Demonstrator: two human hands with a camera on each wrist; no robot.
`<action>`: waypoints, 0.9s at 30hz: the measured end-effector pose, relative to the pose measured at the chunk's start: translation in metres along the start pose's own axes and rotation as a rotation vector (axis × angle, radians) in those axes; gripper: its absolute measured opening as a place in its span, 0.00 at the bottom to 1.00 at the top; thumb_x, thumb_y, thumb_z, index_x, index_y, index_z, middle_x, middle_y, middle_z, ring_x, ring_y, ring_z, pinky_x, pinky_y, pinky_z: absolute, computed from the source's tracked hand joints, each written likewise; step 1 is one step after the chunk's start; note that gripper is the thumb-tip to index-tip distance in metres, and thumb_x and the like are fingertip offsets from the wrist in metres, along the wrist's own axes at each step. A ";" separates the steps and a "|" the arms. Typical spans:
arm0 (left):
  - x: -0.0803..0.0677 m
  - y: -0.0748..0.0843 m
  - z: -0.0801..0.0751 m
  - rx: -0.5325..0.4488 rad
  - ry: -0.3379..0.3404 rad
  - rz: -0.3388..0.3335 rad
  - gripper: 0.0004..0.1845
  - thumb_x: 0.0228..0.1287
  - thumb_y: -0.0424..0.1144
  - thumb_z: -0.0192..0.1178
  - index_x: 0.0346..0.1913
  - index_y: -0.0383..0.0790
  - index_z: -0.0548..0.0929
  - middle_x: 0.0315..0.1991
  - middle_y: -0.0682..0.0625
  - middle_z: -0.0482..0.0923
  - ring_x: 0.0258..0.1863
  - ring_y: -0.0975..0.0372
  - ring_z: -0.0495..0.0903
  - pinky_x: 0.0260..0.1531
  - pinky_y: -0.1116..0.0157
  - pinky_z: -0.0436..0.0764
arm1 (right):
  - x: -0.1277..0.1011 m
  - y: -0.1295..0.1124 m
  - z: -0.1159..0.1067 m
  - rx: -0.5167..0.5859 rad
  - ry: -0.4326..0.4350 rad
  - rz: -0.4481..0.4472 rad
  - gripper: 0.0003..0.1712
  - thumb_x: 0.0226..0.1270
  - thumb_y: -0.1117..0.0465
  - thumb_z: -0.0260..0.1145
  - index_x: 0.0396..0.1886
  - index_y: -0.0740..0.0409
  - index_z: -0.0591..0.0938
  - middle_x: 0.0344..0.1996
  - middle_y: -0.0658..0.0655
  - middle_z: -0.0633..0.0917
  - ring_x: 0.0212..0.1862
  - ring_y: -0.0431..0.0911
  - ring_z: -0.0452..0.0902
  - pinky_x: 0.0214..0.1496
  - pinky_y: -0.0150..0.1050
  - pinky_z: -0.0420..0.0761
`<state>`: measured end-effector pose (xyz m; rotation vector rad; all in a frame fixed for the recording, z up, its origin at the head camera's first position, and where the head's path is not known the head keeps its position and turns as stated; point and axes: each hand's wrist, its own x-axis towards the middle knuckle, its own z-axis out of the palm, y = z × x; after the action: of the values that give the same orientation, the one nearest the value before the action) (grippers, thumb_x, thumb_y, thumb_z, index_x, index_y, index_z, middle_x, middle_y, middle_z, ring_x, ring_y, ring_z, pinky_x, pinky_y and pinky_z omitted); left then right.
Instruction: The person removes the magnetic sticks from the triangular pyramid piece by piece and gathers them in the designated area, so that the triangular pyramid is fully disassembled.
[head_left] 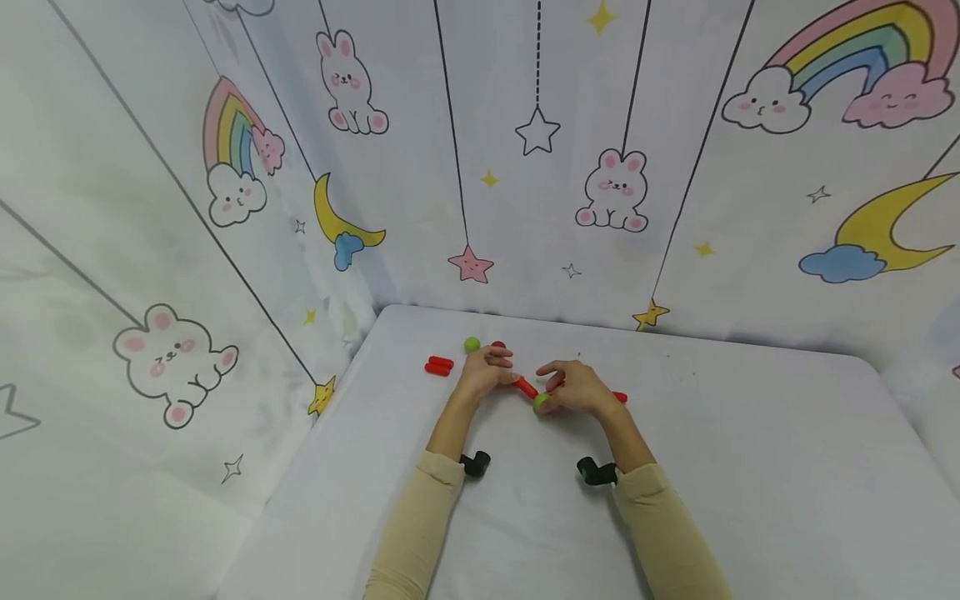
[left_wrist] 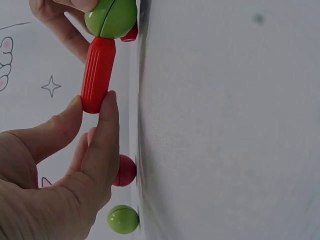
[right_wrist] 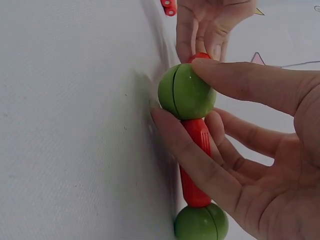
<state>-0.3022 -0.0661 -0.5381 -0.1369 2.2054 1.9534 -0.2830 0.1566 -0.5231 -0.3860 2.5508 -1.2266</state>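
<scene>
Chain of red rods and green balls sits centre frame, just above the counter (head_left: 750, 467). Left hand (head_left: 486, 369) pinches the free end of a ribbed red rod (left_wrist: 98, 74); right hand (right_wrist: 240, 150) curls round a green ball (right_wrist: 186, 91) and the second rod (right_wrist: 196, 160) below it. Hard, glossy plastic — light, stiff, balls probably slippery. Ribbed shafts give the surest hold. Joints look magnetic, though I cannot confirm it — may part if bent. Spare green ball (left_wrist: 123, 219), red ball (left_wrist: 126, 170) and 2 loose rods (head_left: 438, 365) lie left of centre.
</scene>
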 end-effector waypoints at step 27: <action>-0.002 0.002 -0.001 0.057 0.070 0.030 0.20 0.52 0.25 0.78 0.50 0.32 0.86 0.32 0.51 0.71 0.33 0.60 0.70 0.27 0.69 0.74 | -0.003 -0.007 -0.001 0.057 -0.016 0.048 0.35 0.52 0.64 0.83 0.62 0.61 0.83 0.37 0.56 0.83 0.33 0.46 0.81 0.35 0.38 0.82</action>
<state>-0.3009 -0.0666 -0.5353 -0.1681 2.3176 1.9271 -0.2801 0.1539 -0.5171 -0.3189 2.4904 -1.2699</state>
